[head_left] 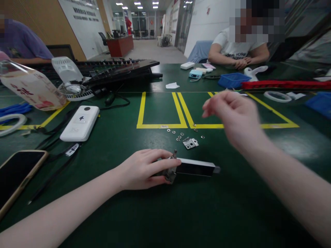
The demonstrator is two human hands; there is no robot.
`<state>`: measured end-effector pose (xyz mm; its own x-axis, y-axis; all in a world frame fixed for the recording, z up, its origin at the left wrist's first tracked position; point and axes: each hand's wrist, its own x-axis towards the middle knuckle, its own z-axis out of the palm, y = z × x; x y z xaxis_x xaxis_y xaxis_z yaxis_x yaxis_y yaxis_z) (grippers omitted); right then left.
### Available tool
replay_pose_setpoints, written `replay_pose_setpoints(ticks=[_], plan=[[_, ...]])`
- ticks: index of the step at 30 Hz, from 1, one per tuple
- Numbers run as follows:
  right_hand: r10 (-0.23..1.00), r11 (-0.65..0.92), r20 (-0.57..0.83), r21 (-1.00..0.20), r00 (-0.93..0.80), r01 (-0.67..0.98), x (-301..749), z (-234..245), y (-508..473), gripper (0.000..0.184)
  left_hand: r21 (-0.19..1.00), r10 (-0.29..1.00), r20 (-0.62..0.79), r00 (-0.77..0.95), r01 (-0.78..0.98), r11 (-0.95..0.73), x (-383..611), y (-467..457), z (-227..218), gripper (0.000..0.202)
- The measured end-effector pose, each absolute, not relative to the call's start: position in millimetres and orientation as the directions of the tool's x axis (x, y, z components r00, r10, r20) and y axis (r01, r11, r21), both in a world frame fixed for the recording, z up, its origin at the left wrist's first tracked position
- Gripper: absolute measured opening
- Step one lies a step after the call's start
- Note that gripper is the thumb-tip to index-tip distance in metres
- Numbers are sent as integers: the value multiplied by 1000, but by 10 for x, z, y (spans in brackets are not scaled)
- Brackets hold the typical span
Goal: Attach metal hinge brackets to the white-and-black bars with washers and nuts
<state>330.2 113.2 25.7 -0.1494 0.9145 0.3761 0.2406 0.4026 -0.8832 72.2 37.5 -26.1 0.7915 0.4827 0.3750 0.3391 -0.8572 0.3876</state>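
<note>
My left hand (147,168) is closed around a metal bracket piece (171,174) with a short upright stud. The bracket sits at the near end of a black-and-white bar (196,167), which lies pointing right across the green table and ends in a greyish tip. Higher up and to the right, my right hand (234,115) hovers above the table, slightly blurred, its fingers curled together. Whatever is between those fingertips is too small or hidden to make out. Beyond the bar lie a loose metal plate (190,143) with holes and several small metal nuts (179,137).
Yellow tape (162,126) marks rectangles on the table. To the left are a white power bank (80,124), a phone (19,175), a bottle (31,84) and cables. Farther back stand a small fan (66,70) and a blue tray (232,80). A person (239,48) sits opposite.
</note>
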Motion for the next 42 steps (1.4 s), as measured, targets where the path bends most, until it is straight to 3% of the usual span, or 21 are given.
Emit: replay_pose_setpoints(ticks=[2,4,7,11,16,20,23,25,27,30,36,42], plan=[[875,478,390,-795,-288,374,3292,82,1191,24,362,476,382,792,346,-866,780,422,-251,48],[798,596,369,-604,-477,529,3275,-81,1238,20,338,464,391,795,345,-876,840,466,-243,45],[716,697,285,-360,-638,621,3236,-205,1277,18,325,446,380,810,334,-885,903,513,-240,44],[723,689,213,-300,-658,660,3144,-207,1311,13,322,440,371,818,331,-887,916,531,-243,45],[765,640,188,-337,-616,691,3022,-232,1392,6,317,441,366,820,335,-887,903,536,-254,45],[782,616,192,-376,-592,692,3003,-222,1379,12,299,435,376,818,337,-893,899,544,-273,45],[819,513,140,-613,-557,601,3053,-102,1267,17,265,426,369,826,345,-900,888,539,-280,47],[803,341,2,-822,-596,456,3115,25,1165,22,242,422,375,825,352,-904,875,532,-284,47],[729,159,-137,-919,-670,361,3182,151,1069,25,217,416,387,823,357,-908,861,524,-288,47],[671,25,-240,-938,-702,345,3239,267,967,24,178,408,393,824,367,-913,845,513,-295,45],[665,-45,-260,-950,-700,309,3179,252,911,18,123,389,400,830,372,-920,848,498,-301,43],[642,-114,-274,-958,-716,264,3167,202,908,22,347,527,330,783,418,-839,846,485,-293,71]])
